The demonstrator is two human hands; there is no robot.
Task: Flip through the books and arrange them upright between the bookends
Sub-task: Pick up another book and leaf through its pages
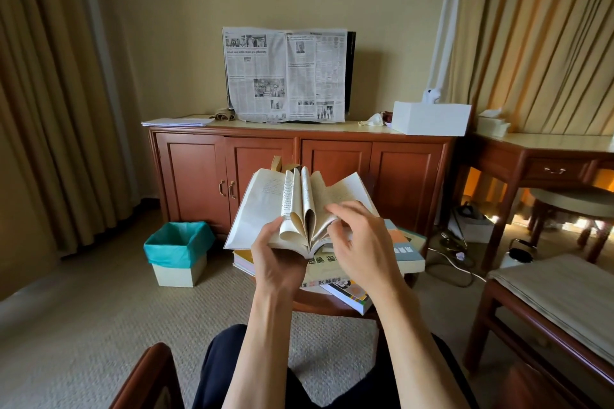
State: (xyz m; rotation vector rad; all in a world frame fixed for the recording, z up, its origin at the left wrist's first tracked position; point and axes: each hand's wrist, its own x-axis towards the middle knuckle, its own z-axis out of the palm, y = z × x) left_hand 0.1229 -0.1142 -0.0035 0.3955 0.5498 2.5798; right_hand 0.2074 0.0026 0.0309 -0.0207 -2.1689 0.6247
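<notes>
My left hand grips an open book by its spine above the book pile; my right hand, fingers loose, fans pages, which I think could crease or tear

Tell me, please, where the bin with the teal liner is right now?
In the head view the bin stands on the carpet at lower left, in front of the wooden cabinet and left of the open book.
</notes>
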